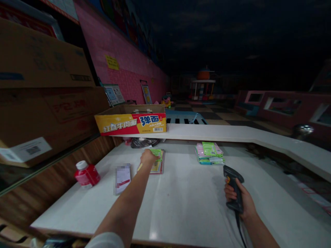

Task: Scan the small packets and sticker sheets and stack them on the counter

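Note:
My right hand (239,198) is wrapped round the handle of a black barcode scanner (234,187), and a cable hangs from its lower end. Stretched forward over the white counter, my left hand (148,157) is closed at a stack of flat packets (157,167). Its thumb lies over a green packet (158,152) on top; the other fingers are mostly hidden. A second pile of pink and green packets (210,153) sits farther right, beyond the scanner. Left of my forearm lies a pale, partly blurred flat object (123,177) with a red mark.
A red bottle with a white cap (86,174) stands at the left. On the raised white ledge (207,131) rests an open yellow and red carton (131,124). A black plastic bag (144,142) lies beneath it. Large cardboard boxes (51,110) are stacked on the left.

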Available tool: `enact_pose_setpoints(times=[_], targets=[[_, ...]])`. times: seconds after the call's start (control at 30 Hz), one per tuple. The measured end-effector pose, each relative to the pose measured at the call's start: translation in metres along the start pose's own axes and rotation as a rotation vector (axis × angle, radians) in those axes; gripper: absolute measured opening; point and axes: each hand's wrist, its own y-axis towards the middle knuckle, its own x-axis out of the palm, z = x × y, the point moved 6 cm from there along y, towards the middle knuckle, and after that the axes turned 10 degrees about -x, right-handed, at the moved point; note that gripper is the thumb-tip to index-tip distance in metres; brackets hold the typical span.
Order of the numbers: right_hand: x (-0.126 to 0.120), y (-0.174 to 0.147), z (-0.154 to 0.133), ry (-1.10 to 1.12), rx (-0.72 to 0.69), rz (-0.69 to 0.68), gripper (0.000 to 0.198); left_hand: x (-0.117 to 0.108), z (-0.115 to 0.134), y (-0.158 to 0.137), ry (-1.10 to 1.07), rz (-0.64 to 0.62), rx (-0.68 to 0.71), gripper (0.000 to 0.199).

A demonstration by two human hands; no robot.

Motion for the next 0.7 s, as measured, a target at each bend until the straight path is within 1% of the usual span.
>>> enact_pose_setpoints(times=[0.07,0.13,0.17,0.23,0.33,0.4,0.43,0.5,0.53,0.63,0.7], targets=[[0.0,0.001,0.0,-0.01,-0.008,0.004,0.022,-0.002,0.008,0.001,-0.124,-0.027,0.074,0.04],[0.0,0.002,0.0,-0.027,-0.019,0.01,0.022,-0.003,0.021,-0.005,-0.29,-0.035,0.169,0.02],[0.0,0.002,0.0,-0.039,-0.027,0.011,0.023,-0.002,0.028,-0.01,-0.363,-0.039,0.21,0.014],[0.001,0.002,0.0,-0.074,-0.041,0.01,0.025,0.009,0.04,-0.027,-0.449,-0.063,0.274,0.009],[0.004,0.001,0.001,-0.167,-0.049,0.014,0.027,0.044,0.05,-0.059,-0.586,-0.194,0.351,0.009],[0.007,0.0,0.002,-0.256,-0.054,0.039,0.031,0.075,0.049,-0.079,-0.874,-0.424,0.382,0.01],[0.009,-0.001,0.004,-0.315,-0.054,0.061,0.034,0.088,0.045,-0.087,-0.944,-0.481,0.382,0.01],[0.013,-0.003,0.01,-0.462,-0.04,0.099,0.039,0.107,0.035,-0.095,-0.989,-0.466,0.392,0.008],[0.016,-0.004,0.014,-0.545,-0.029,0.11,0.041,0.113,0.029,-0.097,-0.979,-0.421,0.406,0.008],[0.03,-0.013,0.03,-0.771,-0.015,0.086,0.044,0.117,0.019,-0.1,-0.906,-0.254,0.484,0.008],[0.041,-0.022,0.042,-0.891,-0.017,0.052,0.044,0.114,0.017,-0.102,-0.861,-0.185,0.53,0.008]])
